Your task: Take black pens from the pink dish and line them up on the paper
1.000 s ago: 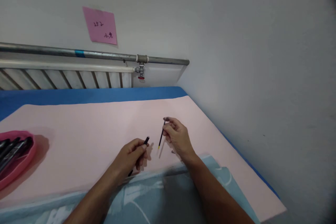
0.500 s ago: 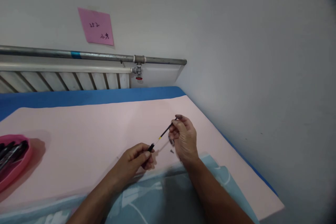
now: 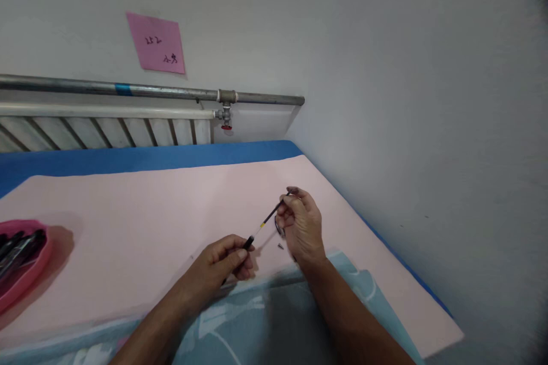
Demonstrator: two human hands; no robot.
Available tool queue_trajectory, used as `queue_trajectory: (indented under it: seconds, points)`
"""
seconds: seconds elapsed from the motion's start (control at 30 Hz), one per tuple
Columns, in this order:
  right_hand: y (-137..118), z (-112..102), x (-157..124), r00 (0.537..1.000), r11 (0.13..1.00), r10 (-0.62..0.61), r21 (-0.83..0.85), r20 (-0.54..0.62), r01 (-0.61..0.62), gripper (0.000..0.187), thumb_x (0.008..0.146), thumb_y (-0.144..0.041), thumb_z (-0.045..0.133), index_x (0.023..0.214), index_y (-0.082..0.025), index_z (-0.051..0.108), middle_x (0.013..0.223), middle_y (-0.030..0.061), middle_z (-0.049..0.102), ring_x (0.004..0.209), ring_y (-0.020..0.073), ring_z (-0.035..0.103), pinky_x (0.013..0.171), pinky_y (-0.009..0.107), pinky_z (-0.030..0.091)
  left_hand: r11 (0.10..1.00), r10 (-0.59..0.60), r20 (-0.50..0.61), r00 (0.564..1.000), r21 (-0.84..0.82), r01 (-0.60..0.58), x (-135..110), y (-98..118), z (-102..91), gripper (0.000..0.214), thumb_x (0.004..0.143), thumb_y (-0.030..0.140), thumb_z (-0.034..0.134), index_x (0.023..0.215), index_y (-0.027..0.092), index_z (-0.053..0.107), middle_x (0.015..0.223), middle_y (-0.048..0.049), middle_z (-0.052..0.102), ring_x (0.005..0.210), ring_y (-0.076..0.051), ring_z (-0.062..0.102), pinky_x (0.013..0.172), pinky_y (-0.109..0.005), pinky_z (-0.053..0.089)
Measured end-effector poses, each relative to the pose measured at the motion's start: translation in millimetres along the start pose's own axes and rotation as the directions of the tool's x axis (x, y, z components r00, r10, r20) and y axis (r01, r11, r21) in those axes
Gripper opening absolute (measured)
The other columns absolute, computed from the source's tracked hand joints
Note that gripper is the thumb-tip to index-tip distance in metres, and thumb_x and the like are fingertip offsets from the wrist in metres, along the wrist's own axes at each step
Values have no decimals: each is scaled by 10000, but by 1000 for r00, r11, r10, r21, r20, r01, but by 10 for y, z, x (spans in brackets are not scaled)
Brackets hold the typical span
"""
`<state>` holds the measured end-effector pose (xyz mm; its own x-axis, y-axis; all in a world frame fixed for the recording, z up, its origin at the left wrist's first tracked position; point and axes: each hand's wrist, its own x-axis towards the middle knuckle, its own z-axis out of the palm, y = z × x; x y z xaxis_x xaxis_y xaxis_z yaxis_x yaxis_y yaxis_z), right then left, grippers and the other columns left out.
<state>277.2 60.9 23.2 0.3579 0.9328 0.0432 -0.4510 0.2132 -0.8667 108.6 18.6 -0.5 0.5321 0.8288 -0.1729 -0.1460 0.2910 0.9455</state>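
My left hand (image 3: 226,259) is closed around a black pen barrel (image 3: 249,242), whose end points up and to the right. My right hand (image 3: 301,222) pinches the upper end of a thin dark pen refill (image 3: 273,213) with a yellow band near its lower, clear end. That lower end meets the mouth of the barrel or lies just at it; I cannot tell how far in it sits. A small metallic cone-like piece (image 3: 280,246) lies on the pink surface below the right hand. Beside the right palm shows a dark curved part (image 3: 279,227), mostly hidden.
At the left edge stands a pink basket (image 3: 48,248) holding several black pens (image 3: 21,248). The pink tabletop (image 3: 149,222) has a blue border. A light blue patterned cloth (image 3: 240,325) covers the near edge. Walls, a radiator and a pipe (image 3: 171,91) bound the table.
My left hand and the barrel have shifted slightly to the right. The right hand with the refill has hardly moved.
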Motion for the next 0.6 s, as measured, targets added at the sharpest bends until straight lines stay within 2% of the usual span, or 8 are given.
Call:
queue_trajectory:
  seconds: [0.33, 0.47, 0.6]
  points:
    - [5, -14, -1, 999, 1000, -24, -18, 23, 24, 220, 659, -175, 607, 857, -188, 511, 619, -61, 512, 451, 66, 483, 302, 140, 318, 1000, -3, 26, 1000, -17, 3, -2, 11, 5, 220, 797, 336, 536, 901, 148, 583, 698, -11, 579, 634, -103, 538, 614, -239, 391]
    - [-19, -24, 5, 996, 996, -76, -39, 44, 78, 212, 670, -168, 599, 862, -189, 510, 620, -60, 512, 445, 65, 478, 299, 141, 313, 999, -21, 33, 999, -45, 23, -22, -5, -7, 207, 797, 324, 535, 894, 147, 581, 666, 1, 568, 539, -71, 495, 519, -200, 355]
    - [-29, -39, 1, 987, 986, -135, -85, 89, 142, 210, 682, -156, 581, 873, -197, 504, 618, -61, 520, 425, 60, 458, 300, 140, 302, 997, -40, 28, 999, -57, 42, -27, -27, -21, 211, 811, 326, 513, 907, 149, 576, 637, 14, 540, 437, -33, 400, 398, -163, 231]
